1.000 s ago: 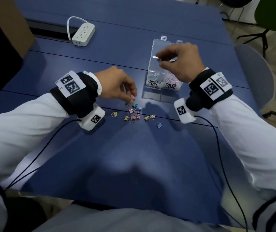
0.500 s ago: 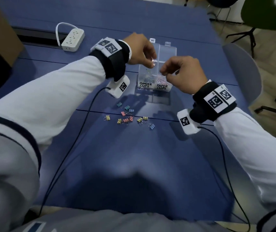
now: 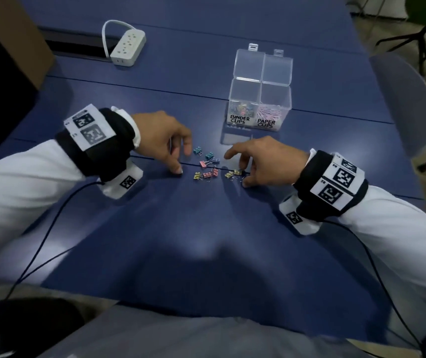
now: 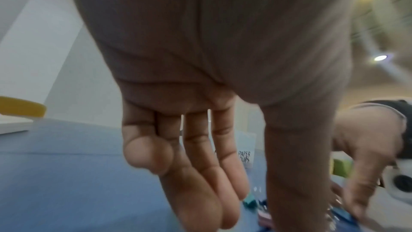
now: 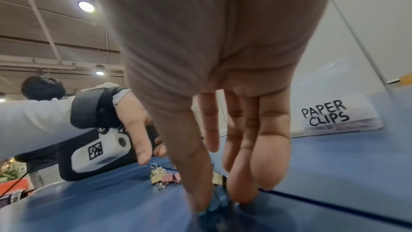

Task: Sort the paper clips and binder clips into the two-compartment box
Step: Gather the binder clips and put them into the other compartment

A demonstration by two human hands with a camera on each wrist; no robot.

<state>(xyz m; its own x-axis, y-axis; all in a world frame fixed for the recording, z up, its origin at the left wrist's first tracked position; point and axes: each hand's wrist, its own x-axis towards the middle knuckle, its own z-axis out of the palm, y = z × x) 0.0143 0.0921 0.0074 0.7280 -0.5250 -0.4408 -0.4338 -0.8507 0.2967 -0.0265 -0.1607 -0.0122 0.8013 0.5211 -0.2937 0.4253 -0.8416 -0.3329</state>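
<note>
Several small coloured binder clips (image 3: 208, 174) lie loose on the blue table (image 3: 206, 228). Behind them stands the clear two-compartment box (image 3: 259, 104), both lids up, with binder clips in the left cell and pink paper clips in the right. My left hand (image 3: 182, 162) hovers at the left of the pile, fingers straight and holding nothing; a teal clip (image 4: 249, 202) lies just beyond its fingertips. My right hand (image 3: 244, 177) is down at the right end of the pile. Its thumb and a finger pinch a blue binder clip (image 5: 217, 202) against the table.
A white power strip (image 3: 128, 46) lies at the back left, next to a cardboard box (image 3: 13, 34). A grey chair (image 3: 400, 99) stands at the table's right edge. Black cables run from both wrists toward me.
Both hands have come down from the box to the loose pile. The left hand swung back from the binder-clip cell, and the right hand now pinches the blue clip.
</note>
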